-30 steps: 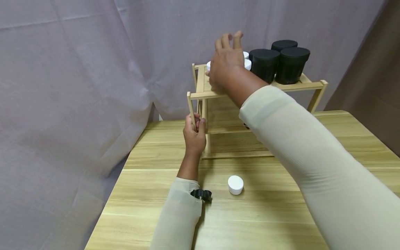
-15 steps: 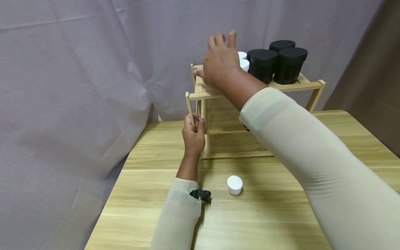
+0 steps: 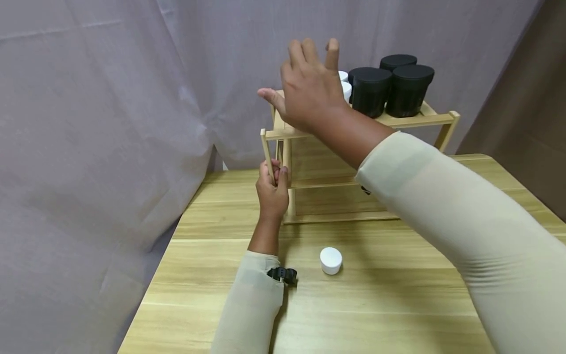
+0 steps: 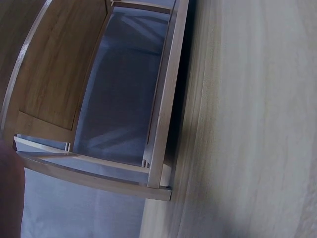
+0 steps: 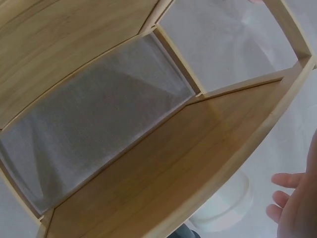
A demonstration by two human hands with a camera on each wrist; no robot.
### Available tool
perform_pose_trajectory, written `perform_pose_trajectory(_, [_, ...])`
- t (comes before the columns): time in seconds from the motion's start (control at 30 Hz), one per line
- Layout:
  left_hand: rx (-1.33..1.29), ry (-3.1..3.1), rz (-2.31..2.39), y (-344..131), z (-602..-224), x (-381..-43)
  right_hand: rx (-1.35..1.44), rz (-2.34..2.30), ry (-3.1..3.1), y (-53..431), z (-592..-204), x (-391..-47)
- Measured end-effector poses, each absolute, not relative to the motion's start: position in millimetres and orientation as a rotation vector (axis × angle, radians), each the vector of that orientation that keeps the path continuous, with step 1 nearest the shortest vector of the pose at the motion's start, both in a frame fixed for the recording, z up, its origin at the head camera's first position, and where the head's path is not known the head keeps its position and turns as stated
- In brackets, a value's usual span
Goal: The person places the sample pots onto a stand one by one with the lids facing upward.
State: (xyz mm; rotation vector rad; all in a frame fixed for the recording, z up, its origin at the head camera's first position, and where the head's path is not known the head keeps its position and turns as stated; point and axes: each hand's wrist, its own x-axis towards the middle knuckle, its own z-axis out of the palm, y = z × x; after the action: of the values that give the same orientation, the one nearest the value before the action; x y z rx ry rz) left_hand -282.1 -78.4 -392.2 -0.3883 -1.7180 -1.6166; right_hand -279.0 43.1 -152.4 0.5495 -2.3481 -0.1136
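Note:
My left hand (image 3: 271, 196) grips the left front post of a wooden two-tier rack (image 3: 340, 184), and at the edge of the left wrist view part of that hand (image 4: 10, 191) shows dark. Over the left end of the top shelf, my right hand (image 3: 311, 91) is raised with its thumb stretched out and holds nothing that I can see. White lidded jars (image 3: 346, 92) on the shelf are partly hidden behind it. In the right wrist view a white jar (image 5: 228, 203) stands on the shelf, apart from the fingertips (image 5: 282, 179).
Black lidded jars (image 3: 370, 93) stand on the right part of the top shelf. One white lidded jar (image 3: 330, 260) sits on the wooden table (image 3: 376, 305) in front of the rack. Behind it all hangs a grey curtain (image 3: 132, 98).
My right hand has moved left and up off the shelf, its thumb spreading away from the fingers. The left hand keeps its grip on the post.

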Motion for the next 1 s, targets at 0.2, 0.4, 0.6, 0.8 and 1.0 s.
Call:
perform_pose_trajectory(0.2, [-0.387,-1.719,-1.627,-78.5,-392.5,-281.6,0.666,-0.023,-2.191,52.0,-166.5,-269.6])
perform_pose_trajectory(0.4, [-0.381,-1.733,-1.613,-80.1,-392.8,-280.0,0.748,-0.014,-2.024,56.2,-192.3,-258.6])
perform_pose_trajectory(0.6, [-0.362,-1.74,-1.572,-86.0,-392.2,-280.0,0.824,0.039,-1.917,55.6,-221.0,-245.7])
perform_pose_trajectory(0.8, [-0.346,-1.742,-1.525,-89.9,-393.4,-279.2,0.866,0.086,-1.942,60.6,-250.4,-238.6])
perform_pose_trajectory(1.0, [-0.374,-1.721,-1.556,-90.3,-393.2,-279.0,0.92,0.161,-1.916,67.4,-277.0,-234.6])
